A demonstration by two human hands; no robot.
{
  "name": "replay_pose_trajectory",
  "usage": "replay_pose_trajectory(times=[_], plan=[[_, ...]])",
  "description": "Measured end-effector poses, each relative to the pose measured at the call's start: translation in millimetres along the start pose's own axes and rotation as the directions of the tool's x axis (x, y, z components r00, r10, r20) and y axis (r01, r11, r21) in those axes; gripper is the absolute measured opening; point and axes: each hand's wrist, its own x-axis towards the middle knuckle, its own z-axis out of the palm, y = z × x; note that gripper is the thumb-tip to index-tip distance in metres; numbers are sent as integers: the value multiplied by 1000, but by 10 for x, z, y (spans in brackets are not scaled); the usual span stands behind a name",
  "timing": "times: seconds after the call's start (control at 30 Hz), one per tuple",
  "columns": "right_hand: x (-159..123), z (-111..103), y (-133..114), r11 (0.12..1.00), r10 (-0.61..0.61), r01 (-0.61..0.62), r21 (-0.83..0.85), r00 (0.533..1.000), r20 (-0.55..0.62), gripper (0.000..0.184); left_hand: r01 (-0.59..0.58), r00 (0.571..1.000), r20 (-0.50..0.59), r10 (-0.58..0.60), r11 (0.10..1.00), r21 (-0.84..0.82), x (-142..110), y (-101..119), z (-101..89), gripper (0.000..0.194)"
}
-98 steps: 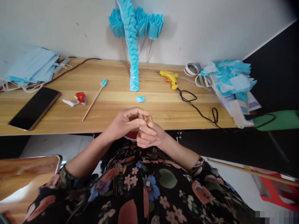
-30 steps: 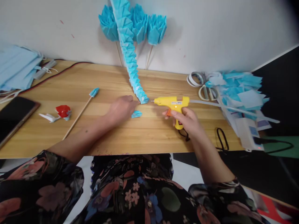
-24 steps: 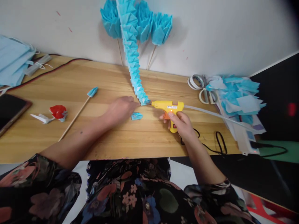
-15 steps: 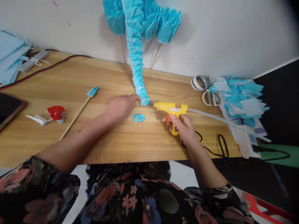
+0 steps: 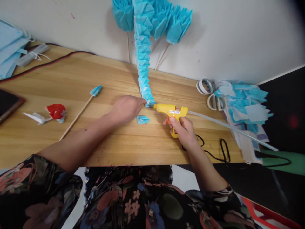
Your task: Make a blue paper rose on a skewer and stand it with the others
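Note:
My left hand (image 5: 126, 108) pinches the bottom end of a long folded blue paper chain (image 5: 143, 63) that leans up against the white wall. My right hand (image 5: 183, 130) grips the handle of a yellow glue gun (image 5: 170, 111), a finger on its orange trigger. The gun's nozzle touches the chain's bottom tip beside my left fingertips. A small loose blue folded piece (image 5: 143, 119) lies on the wooden table (image 5: 107, 140) just below the two hands. A clear glue stick sticks out behind the gun to the right.
Blue paper flowers on sticks (image 5: 176, 25) lean on the wall. A stick with a blue tip (image 5: 81, 109) and a red and white scrap (image 5: 53, 112) lie left. Tape rolls (image 5: 204, 86), scissors (image 5: 214, 101), blue paper scraps (image 5: 245, 101) and the gun's black cord (image 5: 214, 149) sit right.
My hands left my lap. The right one picked up the glue gun and brought its nozzle left to the chain's tip; the left one took hold of the chain's bottom end.

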Motion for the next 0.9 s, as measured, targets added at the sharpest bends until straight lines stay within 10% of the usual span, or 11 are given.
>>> replay_pose_trajectory(times=[0.9], plan=[[20,50,-35,988,-102,94,-122,993,-60,37,21,998,51,-22,1000,20,-6,42,-59,43]])
